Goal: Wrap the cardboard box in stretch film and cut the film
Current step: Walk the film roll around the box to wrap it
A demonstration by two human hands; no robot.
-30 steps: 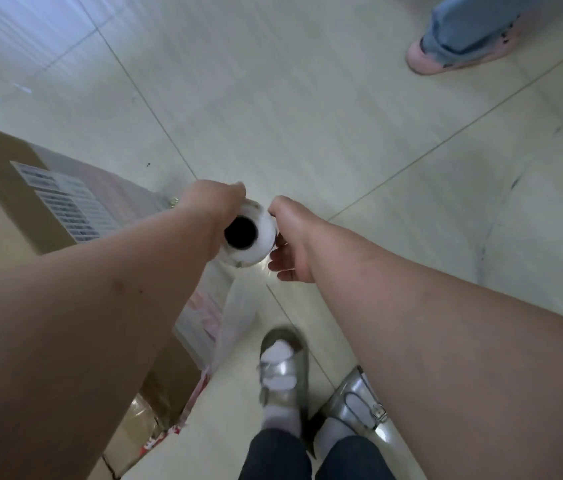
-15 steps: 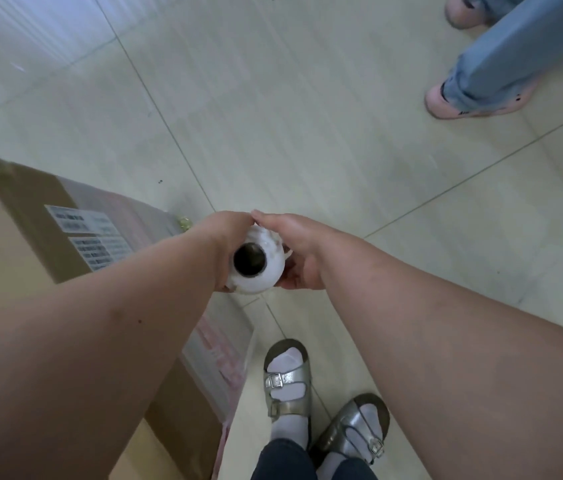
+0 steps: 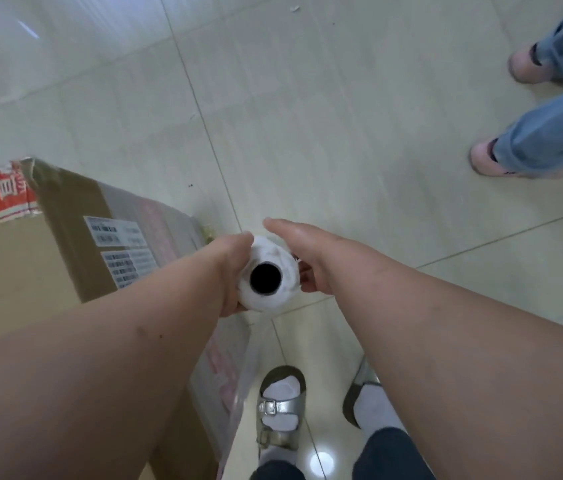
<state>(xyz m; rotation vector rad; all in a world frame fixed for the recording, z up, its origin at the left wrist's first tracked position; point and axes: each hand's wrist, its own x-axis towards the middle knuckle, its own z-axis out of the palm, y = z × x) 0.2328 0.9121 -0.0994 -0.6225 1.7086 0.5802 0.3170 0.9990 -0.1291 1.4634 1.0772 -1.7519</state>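
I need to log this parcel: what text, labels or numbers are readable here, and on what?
Nothing can be read for certain.
White shipping labels on the brown cardboard box: barcodes and print, too blurred to read.
Red and white tape at the box's corner: large white characters, warped and blurred, unreadable.

We see only the near end of the film roll [image 3: 268, 279]; its length is hidden behind it. The left hand [image 3: 230, 271] hides its fingers behind the roll. The cardboard box [image 3: 20, 258] runs off the left edge, its label [image 3: 114, 230] print too blurred to read.
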